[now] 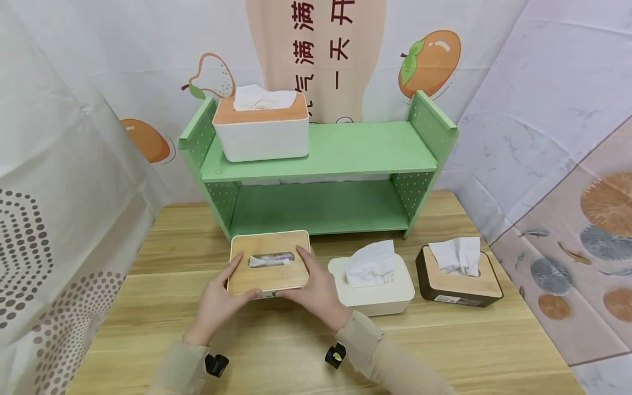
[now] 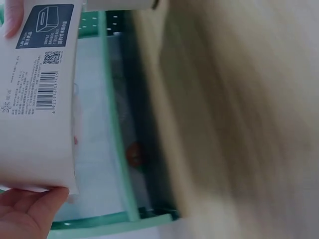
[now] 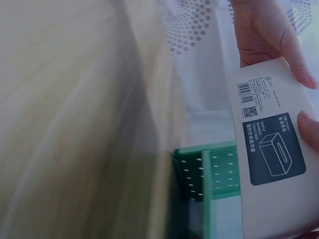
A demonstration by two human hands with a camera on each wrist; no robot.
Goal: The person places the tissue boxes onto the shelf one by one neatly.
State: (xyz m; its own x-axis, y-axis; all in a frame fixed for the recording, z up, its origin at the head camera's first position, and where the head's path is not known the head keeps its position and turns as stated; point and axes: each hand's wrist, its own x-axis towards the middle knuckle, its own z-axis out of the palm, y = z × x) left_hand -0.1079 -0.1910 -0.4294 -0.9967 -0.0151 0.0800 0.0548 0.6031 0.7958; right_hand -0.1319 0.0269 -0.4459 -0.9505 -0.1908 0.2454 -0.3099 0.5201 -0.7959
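Observation:
Between both hands is a tissue box with a light wooden lid (image 1: 269, 262), its slot showing a little white tissue and something coloured. The left hand (image 1: 219, 302) grips its left side and near corner, the right hand (image 1: 313, 285) its right side and near corner. In the left wrist view the left hand (image 2: 30, 211) pinches one end of the white box (image 2: 37, 144), whose side bears a dark label and barcode. The right wrist view shows the same labelled side of the box (image 3: 269, 199), with the right hand's thumb (image 3: 310, 130) on it.
A green two-tier shelf (image 1: 321, 149) stands at the back, a white box with an orange-brown lid (image 1: 264, 137) on its upper left. Right of the hands are a cream tissue box (image 1: 380, 299) and a black one with a wooden lid (image 1: 461, 282) on the wooden table (image 1: 148, 307).

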